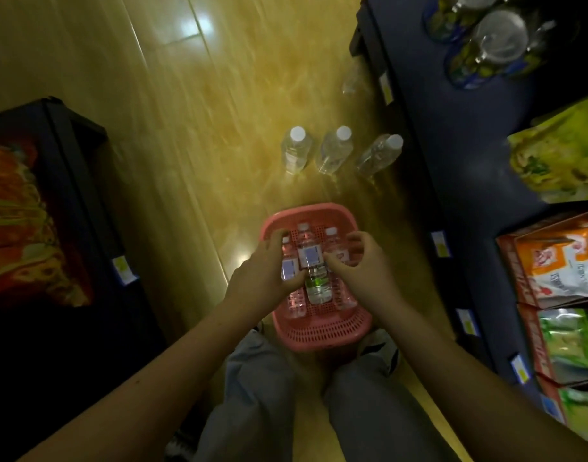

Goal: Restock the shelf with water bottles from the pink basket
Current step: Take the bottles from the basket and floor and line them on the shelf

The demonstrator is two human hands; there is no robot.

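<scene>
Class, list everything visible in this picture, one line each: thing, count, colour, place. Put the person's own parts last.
pink basket: one, pink, on floor between knees
bottles in basket: at least four, clear, lying inside
bottles on floor: three, clear with white caps, beyond basket
shelves: dark blue, right and left
snack packs: several, orange and green, right shelf
jars: clear, top right shelf
left hand: over basket, on a bottle
right hand: over basket, fingers curled
</scene>
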